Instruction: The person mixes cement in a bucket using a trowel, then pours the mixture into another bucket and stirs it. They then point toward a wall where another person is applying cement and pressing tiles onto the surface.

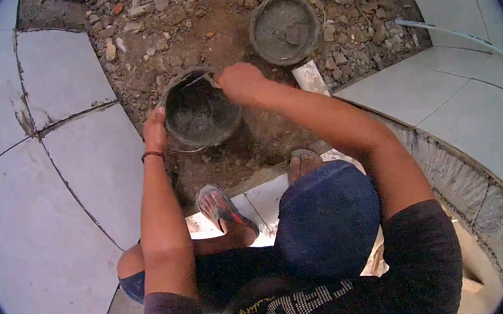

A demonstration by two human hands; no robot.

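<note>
A dark, mortar-caked bucket [200,116] sits tilted on the dirt in front of me. My left hand [154,128] grips its left rim. My right hand [242,82] is closed on the right side of the rim, near the wire handle. Wet grey mortar lies in the bottom of the bucket. I am crouched with my sandalled feet [223,207] on the tile edge just below it.
A second round bucket [284,28] with grey mortar stands further back on the rubble. Light grey floor tiles [37,181] lie to the left and more tiles [442,85] to the right. Stones and brick bits litter the dirt. A white tile piece [309,78] lies by my right arm.
</note>
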